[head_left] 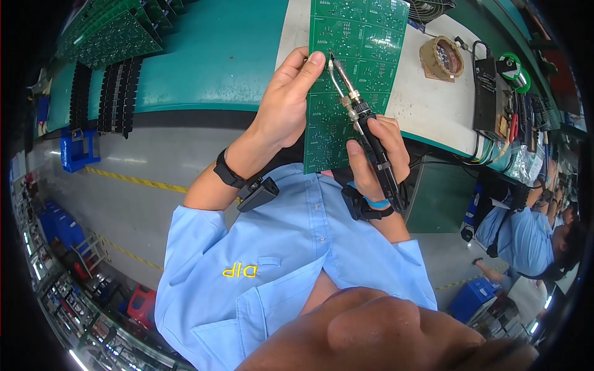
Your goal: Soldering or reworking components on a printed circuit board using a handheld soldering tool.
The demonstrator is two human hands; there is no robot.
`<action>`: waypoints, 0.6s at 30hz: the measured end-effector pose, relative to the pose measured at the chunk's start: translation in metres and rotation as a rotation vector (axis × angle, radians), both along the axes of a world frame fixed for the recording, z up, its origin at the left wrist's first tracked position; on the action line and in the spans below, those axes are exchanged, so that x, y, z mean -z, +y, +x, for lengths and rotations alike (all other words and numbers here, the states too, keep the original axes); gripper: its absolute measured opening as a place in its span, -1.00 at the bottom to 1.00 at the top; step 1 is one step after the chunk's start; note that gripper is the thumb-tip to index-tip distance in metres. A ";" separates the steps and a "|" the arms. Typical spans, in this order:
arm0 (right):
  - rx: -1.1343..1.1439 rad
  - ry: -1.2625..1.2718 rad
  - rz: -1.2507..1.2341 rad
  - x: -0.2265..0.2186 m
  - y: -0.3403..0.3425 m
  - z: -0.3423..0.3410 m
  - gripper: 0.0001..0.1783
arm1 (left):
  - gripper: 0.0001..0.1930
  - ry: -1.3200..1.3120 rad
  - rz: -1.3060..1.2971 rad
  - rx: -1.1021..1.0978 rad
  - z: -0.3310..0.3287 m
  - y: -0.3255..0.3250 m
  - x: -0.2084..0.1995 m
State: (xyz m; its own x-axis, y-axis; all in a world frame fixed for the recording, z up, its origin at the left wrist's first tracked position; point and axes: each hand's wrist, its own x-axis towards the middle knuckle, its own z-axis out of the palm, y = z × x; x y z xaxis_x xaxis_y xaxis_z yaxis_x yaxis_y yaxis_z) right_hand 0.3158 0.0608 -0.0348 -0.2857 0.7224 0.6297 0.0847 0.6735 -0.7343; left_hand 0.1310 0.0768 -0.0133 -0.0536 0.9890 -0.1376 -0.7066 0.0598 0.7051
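A long green circuit board panel (378, 60) is held up in front of me, its upper part over the bench and its lower end near my shirt. My left hand (288, 99) grips its left edge, thumb lying on the board's face. In my right hand (382, 154) is a black soldering iron (371, 136), fingers wrapped round its handle. A thin bent metal tube runs beside the iron's barrel. Both the tube's end and the iron's tip come down on the board close to my left thumb. Whether the tip touches a joint is too small to tell.
At right on the bench sit a round tan container (442, 57), a black box-shaped unit (487, 99) and a green-rimmed solder wire spool (515, 73). More circuit boards (117, 37) stand in black racks (117, 96) at far left. Another person (520, 238) works at right.
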 end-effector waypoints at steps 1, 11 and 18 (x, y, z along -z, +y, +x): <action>0.000 0.000 0.000 0.000 0.000 0.000 -0.48 | -0.77 0.000 0.000 0.000 0.000 0.000 0.001; 0.006 0.001 -0.015 -0.002 -0.001 -0.001 -0.48 | -0.78 0.018 0.031 -0.016 0.001 -0.003 0.003; -0.016 0.003 0.010 -0.001 -0.001 0.004 -0.49 | -0.79 -0.001 0.022 -0.007 -0.001 -0.002 0.004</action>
State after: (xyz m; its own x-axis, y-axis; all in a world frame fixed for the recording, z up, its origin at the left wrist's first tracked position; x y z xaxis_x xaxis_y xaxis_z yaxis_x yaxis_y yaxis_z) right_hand 0.3202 0.0600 -0.0343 -0.2953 0.7113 0.6379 0.0722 0.6824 -0.7274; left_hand 0.1301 0.0746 -0.0173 -0.0600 0.9914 -0.1160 -0.7080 0.0397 0.7051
